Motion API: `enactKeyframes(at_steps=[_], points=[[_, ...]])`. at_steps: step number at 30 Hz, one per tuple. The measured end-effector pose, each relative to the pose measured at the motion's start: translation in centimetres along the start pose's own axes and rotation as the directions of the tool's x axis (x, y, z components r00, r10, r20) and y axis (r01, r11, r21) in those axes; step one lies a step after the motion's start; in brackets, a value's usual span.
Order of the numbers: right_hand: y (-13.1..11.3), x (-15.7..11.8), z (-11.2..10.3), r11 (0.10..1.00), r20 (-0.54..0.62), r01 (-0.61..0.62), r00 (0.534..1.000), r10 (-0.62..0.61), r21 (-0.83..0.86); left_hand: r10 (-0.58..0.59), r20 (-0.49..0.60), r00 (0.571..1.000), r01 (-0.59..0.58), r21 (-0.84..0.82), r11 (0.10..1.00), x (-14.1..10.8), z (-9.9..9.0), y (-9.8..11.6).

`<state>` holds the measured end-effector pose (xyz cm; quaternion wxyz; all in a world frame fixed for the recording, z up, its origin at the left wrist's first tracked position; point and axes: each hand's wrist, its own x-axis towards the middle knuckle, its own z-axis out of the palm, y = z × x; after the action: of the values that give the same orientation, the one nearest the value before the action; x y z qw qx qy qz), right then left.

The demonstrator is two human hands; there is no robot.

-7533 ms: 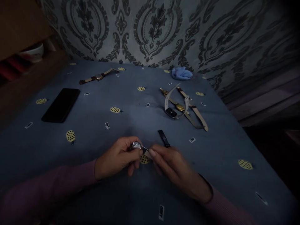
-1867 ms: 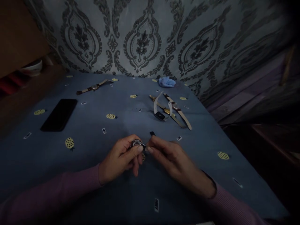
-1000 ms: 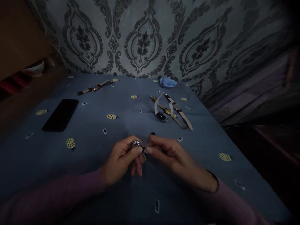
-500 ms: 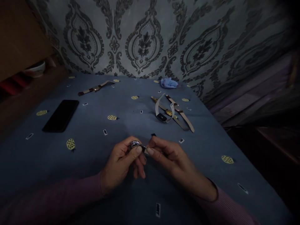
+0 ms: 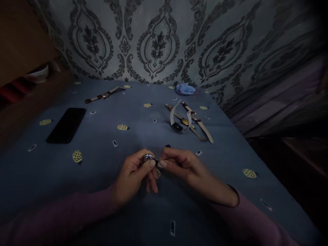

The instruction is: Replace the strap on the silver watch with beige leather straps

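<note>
The left hand [image 5: 133,174] gripped a wristwatch [image 5: 148,157] while the right hand [image 5: 188,168] pinched an indistinct thin piece [image 5: 158,162] beside it, delicate work seemingly needing steadiness next.

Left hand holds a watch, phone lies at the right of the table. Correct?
Not quite: the phone lies at the left of the table, as the head view shows. The left hand does hold a watch.

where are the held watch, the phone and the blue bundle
Held watch [image 5: 148,157], head view, on its metal case
Phone [image 5: 66,125], head view, middle of its dark face
Blue bundle [image 5: 185,89], head view, middle of its folds
</note>
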<state>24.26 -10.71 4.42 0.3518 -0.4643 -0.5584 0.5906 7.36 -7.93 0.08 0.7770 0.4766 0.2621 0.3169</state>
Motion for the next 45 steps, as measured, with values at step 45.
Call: enactKeyframes(at_steps=[45], points=[[0.27,-0.05,-0.36,0.996,0.052,-0.047,0.997,0.051,-0.07,-0.124,0.082,0.989,0.127,-0.033,0.991,0.48,-0.74,0.48]])
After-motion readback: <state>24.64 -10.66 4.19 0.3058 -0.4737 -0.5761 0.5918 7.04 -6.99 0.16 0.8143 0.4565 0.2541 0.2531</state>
